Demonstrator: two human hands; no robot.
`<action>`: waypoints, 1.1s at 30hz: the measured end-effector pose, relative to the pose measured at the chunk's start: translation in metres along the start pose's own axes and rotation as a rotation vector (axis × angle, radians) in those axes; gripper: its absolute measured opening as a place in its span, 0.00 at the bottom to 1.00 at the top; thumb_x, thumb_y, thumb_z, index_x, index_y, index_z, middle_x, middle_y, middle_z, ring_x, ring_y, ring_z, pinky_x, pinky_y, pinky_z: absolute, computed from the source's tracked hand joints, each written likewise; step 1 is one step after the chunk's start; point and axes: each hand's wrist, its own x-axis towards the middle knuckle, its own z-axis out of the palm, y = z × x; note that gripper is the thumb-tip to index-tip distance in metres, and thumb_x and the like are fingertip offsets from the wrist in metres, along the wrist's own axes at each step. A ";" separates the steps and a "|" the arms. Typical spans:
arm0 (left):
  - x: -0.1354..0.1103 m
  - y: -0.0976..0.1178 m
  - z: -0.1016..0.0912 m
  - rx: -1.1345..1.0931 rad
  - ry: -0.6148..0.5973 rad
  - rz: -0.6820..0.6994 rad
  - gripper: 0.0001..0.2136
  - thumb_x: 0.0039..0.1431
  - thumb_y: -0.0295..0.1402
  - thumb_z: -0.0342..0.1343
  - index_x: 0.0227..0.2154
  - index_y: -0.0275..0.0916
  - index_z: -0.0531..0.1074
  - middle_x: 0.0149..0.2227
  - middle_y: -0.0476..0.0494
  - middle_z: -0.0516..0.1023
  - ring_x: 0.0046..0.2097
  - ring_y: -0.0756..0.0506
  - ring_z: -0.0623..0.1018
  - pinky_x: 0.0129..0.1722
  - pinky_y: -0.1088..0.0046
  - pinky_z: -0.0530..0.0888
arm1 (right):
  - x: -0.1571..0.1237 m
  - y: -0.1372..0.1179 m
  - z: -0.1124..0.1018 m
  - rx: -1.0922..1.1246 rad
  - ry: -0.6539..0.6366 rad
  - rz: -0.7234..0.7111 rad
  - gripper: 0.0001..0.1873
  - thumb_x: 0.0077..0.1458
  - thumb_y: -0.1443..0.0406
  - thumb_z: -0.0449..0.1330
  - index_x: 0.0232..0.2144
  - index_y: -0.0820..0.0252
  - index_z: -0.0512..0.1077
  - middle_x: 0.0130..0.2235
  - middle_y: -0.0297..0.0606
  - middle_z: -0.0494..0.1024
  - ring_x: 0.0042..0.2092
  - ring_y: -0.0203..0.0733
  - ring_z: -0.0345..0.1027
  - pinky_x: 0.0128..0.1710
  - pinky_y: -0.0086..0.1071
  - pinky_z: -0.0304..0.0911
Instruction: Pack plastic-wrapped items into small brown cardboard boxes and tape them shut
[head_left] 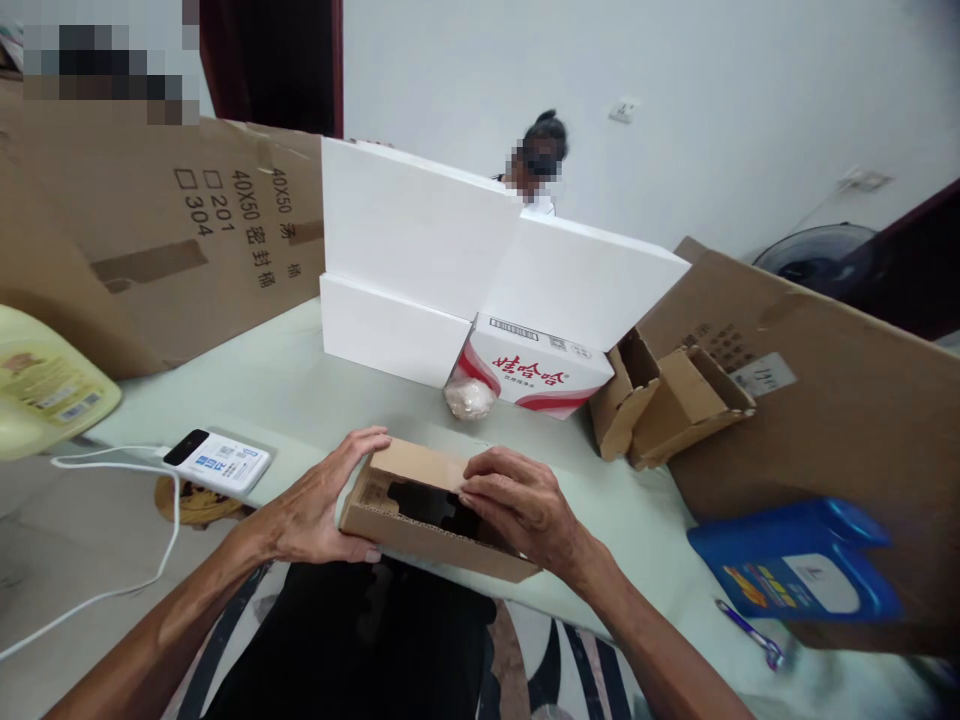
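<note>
A small brown cardboard box lies at the table's near edge, its upper side partly uncovered and something dark showing inside. My left hand clasps the box's left end, thumb on the near side and fingers on the far side. Over the right part, my right hand has its fingers bent together at the edge of the raised flap. Those fingertips hide part of the opening. Just beyond the box sits a crumpled clear plastic bundle.
White boxes stand stacked behind, with a red-and-white carton. Open cardboard boxes, a blue bottle and a purple pen-like item are right. A phone and yellow jug are left. A person is behind.
</note>
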 end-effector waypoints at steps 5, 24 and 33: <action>0.000 0.008 -0.001 -0.014 -0.008 -0.005 0.48 0.55 0.37 0.75 0.72 0.52 0.50 0.77 0.30 0.52 0.76 0.26 0.62 0.70 0.43 0.70 | 0.000 -0.003 0.001 0.198 0.051 0.118 0.07 0.71 0.68 0.62 0.39 0.57 0.80 0.37 0.40 0.82 0.38 0.39 0.78 0.39 0.31 0.73; -0.016 0.000 0.029 -0.020 0.005 -0.083 0.51 0.46 0.24 0.72 0.71 0.54 0.55 0.77 0.33 0.54 0.72 0.28 0.69 0.66 0.48 0.75 | -0.028 0.117 0.007 0.078 0.441 0.772 0.29 0.64 0.40 0.62 0.32 0.59 0.81 0.29 0.41 0.85 0.28 0.44 0.78 0.29 0.37 0.77; -0.026 -0.010 0.043 -0.012 0.021 -0.109 0.51 0.43 0.25 0.72 0.70 0.56 0.57 0.78 0.36 0.53 0.73 0.27 0.68 0.68 0.46 0.74 | -0.031 0.204 0.042 -0.409 0.269 0.619 0.16 0.72 0.58 0.57 0.36 0.58 0.80 0.39 0.45 0.86 0.38 0.45 0.77 0.40 0.34 0.65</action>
